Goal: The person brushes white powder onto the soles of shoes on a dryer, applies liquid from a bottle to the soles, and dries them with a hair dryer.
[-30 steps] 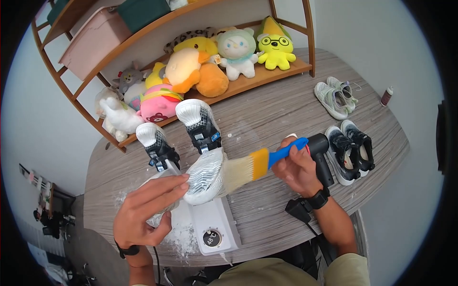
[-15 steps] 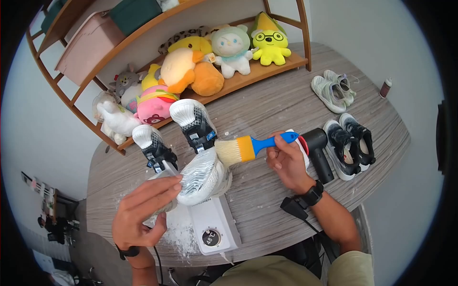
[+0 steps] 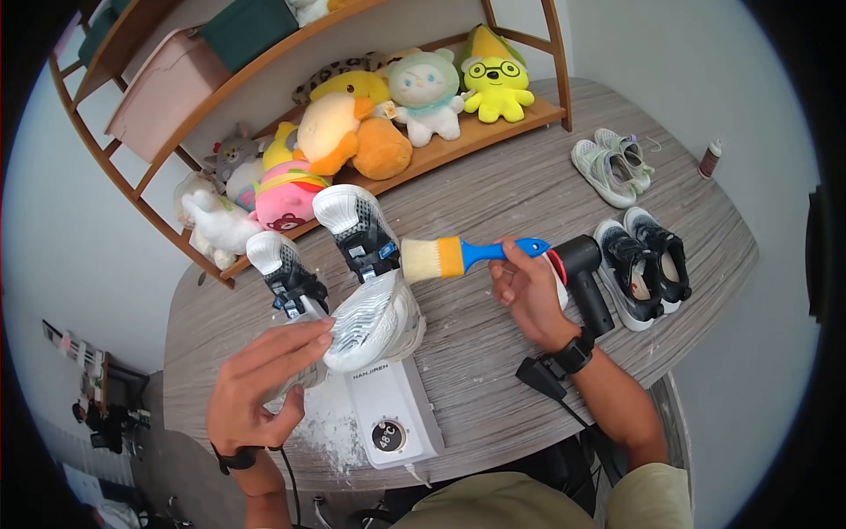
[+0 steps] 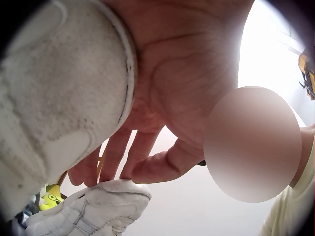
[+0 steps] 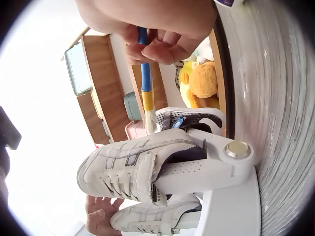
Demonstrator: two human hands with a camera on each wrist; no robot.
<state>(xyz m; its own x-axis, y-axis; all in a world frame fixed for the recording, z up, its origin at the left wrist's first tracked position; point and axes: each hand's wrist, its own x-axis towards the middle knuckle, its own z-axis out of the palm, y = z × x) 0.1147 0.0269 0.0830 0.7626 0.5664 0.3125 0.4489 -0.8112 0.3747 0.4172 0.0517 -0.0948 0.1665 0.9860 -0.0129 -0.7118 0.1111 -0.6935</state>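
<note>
A white shoe (image 3: 363,324) sits sole-up on a white shoe dryer (image 3: 394,414) whose dial reads 48°C. My left hand (image 3: 264,379) touches the toe end of that shoe with extended fingertips; in the left wrist view the fingers (image 4: 140,152) reach a white shoe toe (image 4: 106,204). Pinched in my right hand (image 3: 533,295) is the blue handle of a wide brush (image 3: 449,257), its pale bristles beside the shoe's far right side. A second white shoe (image 5: 152,216) shows on the dryer in the right wrist view, mostly hidden behind my left hand in the head view.
Two black-and-white shoes (image 3: 352,229) stand behind the dryer. A black hair dryer (image 3: 583,273), dark shoes (image 3: 630,282), light shoes (image 3: 608,172) and a small bottle (image 3: 710,160) are at the right. Plush toys (image 3: 330,132) fill the shelf (image 3: 493,137); white powder (image 3: 330,432) lies near the left hand.
The brush has moved up and away from the sole's right side, with my right hand shifting slightly left. My left hand stays at the shoe's toe end.
</note>
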